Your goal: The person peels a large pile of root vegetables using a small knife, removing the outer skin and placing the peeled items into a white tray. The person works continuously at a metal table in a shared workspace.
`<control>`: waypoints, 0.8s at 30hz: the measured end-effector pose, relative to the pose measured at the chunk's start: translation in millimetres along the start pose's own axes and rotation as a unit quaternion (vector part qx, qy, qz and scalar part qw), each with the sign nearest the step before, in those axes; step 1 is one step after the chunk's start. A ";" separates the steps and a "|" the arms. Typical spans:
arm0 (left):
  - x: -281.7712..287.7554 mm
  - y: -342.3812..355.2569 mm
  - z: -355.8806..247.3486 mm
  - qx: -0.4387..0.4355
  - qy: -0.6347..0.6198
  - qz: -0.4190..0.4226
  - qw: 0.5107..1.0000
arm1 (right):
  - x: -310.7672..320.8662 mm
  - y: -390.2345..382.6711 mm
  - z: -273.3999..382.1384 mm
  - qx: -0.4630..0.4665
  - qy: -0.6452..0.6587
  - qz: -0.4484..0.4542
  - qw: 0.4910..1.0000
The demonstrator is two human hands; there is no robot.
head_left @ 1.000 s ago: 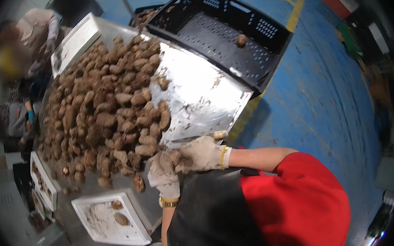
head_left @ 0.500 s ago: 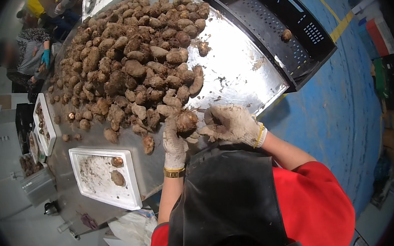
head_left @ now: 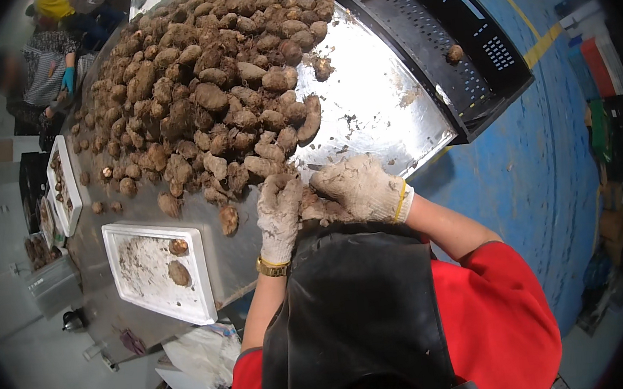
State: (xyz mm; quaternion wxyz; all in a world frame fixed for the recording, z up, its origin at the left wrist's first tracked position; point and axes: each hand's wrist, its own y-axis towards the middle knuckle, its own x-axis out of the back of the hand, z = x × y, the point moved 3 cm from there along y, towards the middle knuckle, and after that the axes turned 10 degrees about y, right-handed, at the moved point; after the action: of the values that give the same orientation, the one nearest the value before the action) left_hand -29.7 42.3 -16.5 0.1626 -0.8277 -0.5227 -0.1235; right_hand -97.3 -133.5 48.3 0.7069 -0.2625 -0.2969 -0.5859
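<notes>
currently the gloved left hand (head_left: 281, 206) is curled near the gloved right hand (head_left: 361, 188), whose fingers are bent too; whether either grips anything cannot be told. just beyond them, brown tubers (head_left: 210, 97) lie heaped on the metal bench (head_left: 368, 78)

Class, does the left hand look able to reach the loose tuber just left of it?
Likely yes: the left hand is close beside the tuber, with only metal tabletop between them.

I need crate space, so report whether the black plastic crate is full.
Not full: the black plastic crate shows perforated base around one brown tuber; its far end is cut off.
</notes>
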 end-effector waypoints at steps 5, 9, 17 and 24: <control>0.2 -10.7 -11.6 -0.082 0.126 -0.013 0.989 | -16.0 -1.0 -17.5 0.095 0.015 -0.071 0.993; -4.2 -10.6 -3.3 -0.211 0.198 -0.082 0.954 | -19.1 -0.1 -20.8 0.060 0.005 -0.041 0.997; 38.9 -41.5 35.4 0.074 -0.397 -0.004 0.915 | -23.0 14.4 4.5 -0.024 0.131 -0.024 0.991; 119.7 -162.6 119.5 0.175 -0.571 -0.315 0.737 | -34.1 20.9 -1.8 -0.014 0.115 0.019 0.993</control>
State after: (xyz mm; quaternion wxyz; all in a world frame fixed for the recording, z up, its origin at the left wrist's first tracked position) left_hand -122.2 253.8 -58.4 -0.0723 -0.4875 -0.7610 0.4219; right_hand -81.1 -108.2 21.9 0.7440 -0.2086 -0.2003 -0.6024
